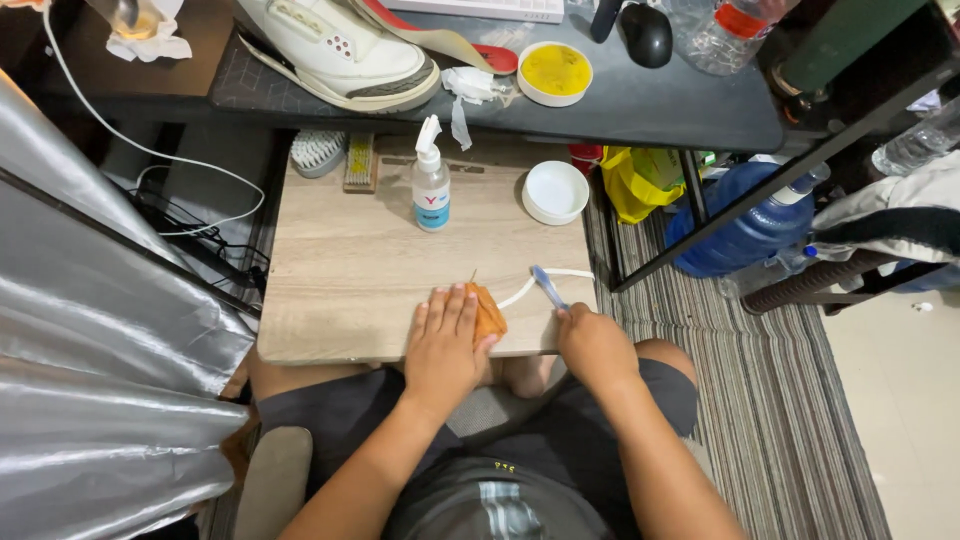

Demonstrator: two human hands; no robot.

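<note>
Both hands work at the counter's near edge: left hand presses flat on an orange cloth; right hand grips a blue toothbrush, angled away over a white lace lying just right of the cloth.

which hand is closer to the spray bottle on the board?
Left. The left hand lies flat on an orange cloth, almost straight below the spray bottle. The right hand, gripping a blue toothbrush, is farther right.
</note>
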